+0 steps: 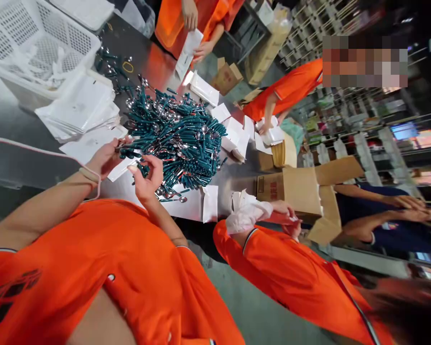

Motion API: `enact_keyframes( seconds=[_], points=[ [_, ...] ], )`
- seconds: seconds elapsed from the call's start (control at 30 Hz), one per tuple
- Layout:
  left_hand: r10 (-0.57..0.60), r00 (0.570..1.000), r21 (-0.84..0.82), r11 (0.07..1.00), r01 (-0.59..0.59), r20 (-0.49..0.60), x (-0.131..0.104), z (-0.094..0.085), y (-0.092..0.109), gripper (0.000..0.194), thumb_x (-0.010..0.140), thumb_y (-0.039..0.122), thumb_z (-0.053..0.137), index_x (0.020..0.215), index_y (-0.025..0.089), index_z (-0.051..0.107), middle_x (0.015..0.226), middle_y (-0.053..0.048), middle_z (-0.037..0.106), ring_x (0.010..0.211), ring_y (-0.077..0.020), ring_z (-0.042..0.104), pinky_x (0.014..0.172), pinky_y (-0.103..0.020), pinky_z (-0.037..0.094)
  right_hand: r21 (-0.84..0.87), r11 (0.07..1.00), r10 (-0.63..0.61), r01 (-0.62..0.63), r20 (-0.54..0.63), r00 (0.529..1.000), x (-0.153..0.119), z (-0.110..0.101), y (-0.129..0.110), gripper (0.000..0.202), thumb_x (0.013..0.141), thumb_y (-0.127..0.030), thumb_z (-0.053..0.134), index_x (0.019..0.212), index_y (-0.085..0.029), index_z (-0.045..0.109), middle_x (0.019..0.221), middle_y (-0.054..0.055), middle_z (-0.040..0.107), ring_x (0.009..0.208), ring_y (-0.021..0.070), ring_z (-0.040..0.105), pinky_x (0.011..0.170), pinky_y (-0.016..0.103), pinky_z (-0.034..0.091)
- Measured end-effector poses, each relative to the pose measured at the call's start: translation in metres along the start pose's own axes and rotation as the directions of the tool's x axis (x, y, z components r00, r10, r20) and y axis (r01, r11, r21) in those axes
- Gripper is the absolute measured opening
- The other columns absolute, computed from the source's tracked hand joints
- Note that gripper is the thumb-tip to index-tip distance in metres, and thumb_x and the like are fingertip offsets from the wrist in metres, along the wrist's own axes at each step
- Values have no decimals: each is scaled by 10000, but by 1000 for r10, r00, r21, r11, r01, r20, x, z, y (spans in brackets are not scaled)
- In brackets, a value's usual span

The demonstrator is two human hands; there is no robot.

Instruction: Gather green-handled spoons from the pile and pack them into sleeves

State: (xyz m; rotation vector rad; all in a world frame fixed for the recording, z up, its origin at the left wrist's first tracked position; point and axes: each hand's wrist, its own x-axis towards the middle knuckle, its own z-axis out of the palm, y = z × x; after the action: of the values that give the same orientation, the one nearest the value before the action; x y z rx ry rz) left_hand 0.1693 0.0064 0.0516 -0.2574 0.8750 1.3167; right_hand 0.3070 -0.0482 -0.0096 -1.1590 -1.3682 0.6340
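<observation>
My left hand (107, 157) is closed around a small bunch of teal-handled spoons (132, 147), at the left edge of a big heap. Beside it, my right hand (148, 178) is raised with bent fingers, thumb and forefinger apart and nothing visible between them. Just beyond both hands lies the heap of teal-handled spoons (179, 136), with shiny metal bowls, tangled on the metal table (149, 60). White paper or plastic sleeves (89, 143) lie flat by my left hand, and a thick stack of white sleeves (84, 105) is behind them.
A white perforated basket (72, 45) with white scraps inside stands at the far left. A white cord (32, 145) crosses by my left wrist. Co-workers' hands (190, 14) handle white packets across the table; another person in orange (290, 273) works at my right near an open cardboard box (294, 189).
</observation>
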Motion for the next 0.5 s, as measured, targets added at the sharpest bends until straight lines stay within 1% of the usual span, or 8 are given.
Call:
enact_keyframes(
  seconds=[0.1,0.2,0.3,0.37,0.43,0.5],
  points=[
    [28,1000,82,996,-28,0,-4,0,-4,337,1249,152,319,1313,152,650,977,-85,716,892,-156,756,855,-224,680,-99,994,-54,56,16,998,-2,11,-3,503,903,-517,954,1232,-221,715,1227,133,709,1175,266,732,1011,434,685],
    [42,999,128,991,-42,4,-5,0,-7,322,1255,165,364,1188,162,680,976,-74,722,915,-141,748,869,-207,660,-198,978,-50,60,57,997,-3,17,-7,521,892,-444,985,1263,-204,708,1249,147,707,1267,279,708,1108,458,664],
    [63,998,173,983,-66,26,-2,-2,-11,407,1272,191,331,1050,157,670,982,-76,729,906,-114,736,877,-183,634,-245,967,-73,75,15,997,-1,19,-12,489,897,-454,975,1218,-214,694,1234,140,696,1270,283,714,1094,468,675],
    [78,995,210,974,-88,59,5,-5,-14,449,1277,205,306,1011,163,665,1002,-86,735,933,-116,739,901,-191,626,-277,955,-115,105,-19,993,1,17,-15,470,900,-486,963,1180,-228,688,1218,130,691,1249,286,724,1071,479,687],
    [104,987,254,958,-133,123,15,-9,-20,432,1274,204,332,996,174,661,1008,-84,733,960,-125,737,927,-209,620,-328,933,-167,148,-29,986,3,14,-18,448,903,-517,955,1131,-236,691,1194,119,687,1214,287,731,1074,502,686],
    [136,970,300,934,-194,204,27,-14,-26,386,1259,181,379,978,188,644,990,-68,721,963,-127,725,953,-218,610,-378,905,-219,194,-24,975,4,12,-18,430,903,-535,952,1069,-231,698,1167,115,679,1164,283,736,1076,520,684]
  ],
)
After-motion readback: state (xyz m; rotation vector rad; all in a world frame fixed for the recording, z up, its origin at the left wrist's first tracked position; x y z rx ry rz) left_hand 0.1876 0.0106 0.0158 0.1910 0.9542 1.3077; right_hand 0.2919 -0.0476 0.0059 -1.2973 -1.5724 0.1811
